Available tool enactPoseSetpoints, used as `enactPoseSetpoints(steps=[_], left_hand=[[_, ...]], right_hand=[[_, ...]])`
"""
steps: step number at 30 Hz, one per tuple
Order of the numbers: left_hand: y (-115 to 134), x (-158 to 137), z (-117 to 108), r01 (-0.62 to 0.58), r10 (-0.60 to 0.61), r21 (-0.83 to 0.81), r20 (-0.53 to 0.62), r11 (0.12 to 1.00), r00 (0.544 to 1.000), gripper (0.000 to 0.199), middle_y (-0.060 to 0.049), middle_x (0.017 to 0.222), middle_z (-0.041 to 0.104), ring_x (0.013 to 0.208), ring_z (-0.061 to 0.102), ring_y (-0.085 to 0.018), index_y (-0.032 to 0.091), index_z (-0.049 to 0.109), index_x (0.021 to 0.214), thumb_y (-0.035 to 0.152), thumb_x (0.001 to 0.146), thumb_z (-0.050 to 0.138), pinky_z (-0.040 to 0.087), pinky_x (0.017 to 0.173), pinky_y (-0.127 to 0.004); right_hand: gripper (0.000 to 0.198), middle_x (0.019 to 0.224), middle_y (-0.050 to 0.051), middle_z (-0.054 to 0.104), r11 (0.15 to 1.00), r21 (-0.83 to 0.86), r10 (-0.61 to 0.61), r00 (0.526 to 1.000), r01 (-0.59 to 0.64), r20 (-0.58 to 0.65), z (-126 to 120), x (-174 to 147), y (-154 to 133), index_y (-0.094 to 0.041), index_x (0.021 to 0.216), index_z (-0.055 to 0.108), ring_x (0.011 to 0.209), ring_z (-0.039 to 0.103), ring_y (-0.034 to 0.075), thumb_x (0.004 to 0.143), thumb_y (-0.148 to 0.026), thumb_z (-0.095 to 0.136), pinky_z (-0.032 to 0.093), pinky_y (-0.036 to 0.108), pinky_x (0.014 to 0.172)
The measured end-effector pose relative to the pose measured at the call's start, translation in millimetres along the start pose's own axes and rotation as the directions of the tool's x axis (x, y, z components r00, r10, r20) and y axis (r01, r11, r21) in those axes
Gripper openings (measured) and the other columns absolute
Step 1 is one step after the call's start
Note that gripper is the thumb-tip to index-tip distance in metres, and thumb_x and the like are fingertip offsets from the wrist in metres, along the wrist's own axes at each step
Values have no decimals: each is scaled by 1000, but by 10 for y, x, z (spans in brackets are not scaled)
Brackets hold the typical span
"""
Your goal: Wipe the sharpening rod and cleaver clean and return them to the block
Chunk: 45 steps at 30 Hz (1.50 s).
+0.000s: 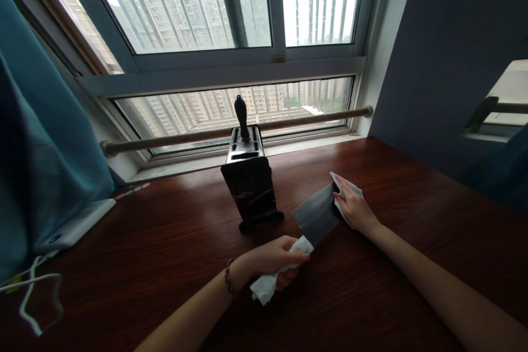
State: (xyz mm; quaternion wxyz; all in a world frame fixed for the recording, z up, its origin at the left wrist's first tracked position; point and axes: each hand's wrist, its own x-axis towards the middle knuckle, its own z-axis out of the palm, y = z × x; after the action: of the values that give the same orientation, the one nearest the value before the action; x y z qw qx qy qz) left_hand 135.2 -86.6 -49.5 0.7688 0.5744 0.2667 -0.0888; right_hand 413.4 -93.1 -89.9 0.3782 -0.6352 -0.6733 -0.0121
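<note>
My left hand (274, 258) is closed round white tissue paper (264, 287), apparently wrapped about the handle of a kitchen cleaver; the handle itself is hidden. The cleaver's broad grey blade (315, 214) points away to the upper right, above the tabletop. At the blade's far end my right hand (353, 203) presses a pale cloth (344, 179) against it, fingers bent over the cloth. A dark patch shows on the blade beside those fingers. Left of the blade stands a black and metal knife block (251, 187), with one dark-handled tool (241, 115) upright in its top.
The reddish-brown wooden table (165, 264) reaches to the window sill. A metal rail (185, 137) crosses in front of the window. At the left lie a white power strip or box (76, 225) and white cables (31, 297), beside a blue curtain (49, 121).
</note>
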Motion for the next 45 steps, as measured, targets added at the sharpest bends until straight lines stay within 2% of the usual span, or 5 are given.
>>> enactPoseSetpoints(steps=[5,9,14,18,45], left_hand=[[-26,-9,31,-28,28,4,-24,1000,999,32,6,53,44,39,40,-7,20,40,92,42,78,58,38,34,-18],[-10,-9,45,-5,6,24,-46,1000,999,32,5,53,45,39,41,-7,20,42,91,44,77,59,38,35,-18],[37,-4,12,20,-20,2,-15,1000,1000,33,5,53,44,38,40,-6,18,43,83,45,75,60,40,37,-20],[41,1,2,30,-29,28,-53,999,998,34,3,53,46,40,43,-7,15,45,73,46,75,60,42,39,-23],[19,-43,-4,-21,28,-125,49,992,998,29,4,51,41,38,37,-6,16,43,74,37,74,64,38,35,-19]], right_hand=[[55,88,18,64,830,219,555,801,-513,-224,-170,118,224,-8,86,62,86,60,30,87,-54,31,44,39,75],[55,57,7,51,737,464,674,585,-491,-452,-378,131,108,-15,59,46,54,48,18,85,-62,33,34,29,51],[43,74,10,61,950,314,70,973,2,-219,-347,-98,-430,-11,82,60,75,58,21,92,-46,36,47,33,71],[49,139,14,38,807,191,-587,720,560,370,-194,-270,-801,-14,135,43,131,30,28,91,-37,44,28,47,106],[59,134,18,42,952,-293,-76,995,90,59,-24,-102,-93,0,128,47,127,37,27,95,-42,23,32,43,106]])
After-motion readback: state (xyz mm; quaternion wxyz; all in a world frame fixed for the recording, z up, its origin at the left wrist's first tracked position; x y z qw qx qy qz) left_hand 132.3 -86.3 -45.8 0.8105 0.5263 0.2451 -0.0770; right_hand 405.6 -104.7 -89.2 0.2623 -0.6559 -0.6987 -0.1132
